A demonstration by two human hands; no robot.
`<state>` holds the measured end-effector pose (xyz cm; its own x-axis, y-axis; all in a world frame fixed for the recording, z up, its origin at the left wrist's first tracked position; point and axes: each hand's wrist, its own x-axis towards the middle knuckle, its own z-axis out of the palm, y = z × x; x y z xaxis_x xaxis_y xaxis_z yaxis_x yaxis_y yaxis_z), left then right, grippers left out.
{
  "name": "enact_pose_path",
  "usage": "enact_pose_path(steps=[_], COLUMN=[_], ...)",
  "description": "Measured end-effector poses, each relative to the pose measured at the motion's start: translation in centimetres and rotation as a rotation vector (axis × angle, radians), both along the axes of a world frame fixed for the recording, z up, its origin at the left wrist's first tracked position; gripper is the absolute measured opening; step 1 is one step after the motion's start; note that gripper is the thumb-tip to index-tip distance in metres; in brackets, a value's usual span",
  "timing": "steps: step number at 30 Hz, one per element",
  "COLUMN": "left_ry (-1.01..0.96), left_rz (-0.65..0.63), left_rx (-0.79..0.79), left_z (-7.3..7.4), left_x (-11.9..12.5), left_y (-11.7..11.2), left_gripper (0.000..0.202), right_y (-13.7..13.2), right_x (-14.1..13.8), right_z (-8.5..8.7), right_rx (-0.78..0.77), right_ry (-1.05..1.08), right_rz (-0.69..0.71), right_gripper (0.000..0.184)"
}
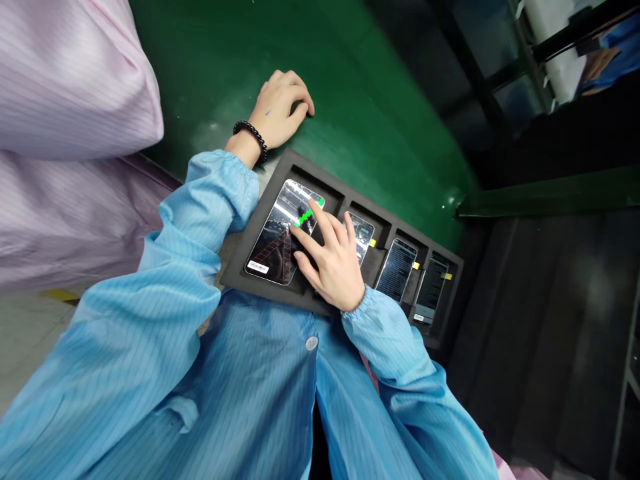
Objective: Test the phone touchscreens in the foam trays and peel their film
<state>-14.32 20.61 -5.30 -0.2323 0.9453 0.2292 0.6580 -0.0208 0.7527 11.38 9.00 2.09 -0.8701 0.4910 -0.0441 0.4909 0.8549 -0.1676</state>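
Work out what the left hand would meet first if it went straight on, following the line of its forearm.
For the left hand, the way looks free along the green surface up to the picture's top edge, though depth there is hard to judge.

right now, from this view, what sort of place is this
Probably an electronics factory or workshop: a black compartmented tray holds several lit phones, a green work surface extends beyond it, and the camera wearer has on a striped blue smock.

smartphone [273, 243] | face-up, slanted | screen lit: dark, red ladder-like lines, green marks | white barcode label at lower end | at left end of black tray [234, 268]
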Motion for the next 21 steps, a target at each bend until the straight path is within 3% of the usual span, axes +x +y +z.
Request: enact_pose_path(steps=[21], left_ry=[0.035], left_rz=[0.017], left_rx=[-0.006], left_z=[0.1], left_x=[0.2], left_y=[0.2], left_gripper=[0.028], right_y=[-3.9], right_x=[-1.2], right_z=[-0.2], right_rx=[-0.120], right_ry=[0.074], right_rz=[0.231], right_gripper=[0.034])
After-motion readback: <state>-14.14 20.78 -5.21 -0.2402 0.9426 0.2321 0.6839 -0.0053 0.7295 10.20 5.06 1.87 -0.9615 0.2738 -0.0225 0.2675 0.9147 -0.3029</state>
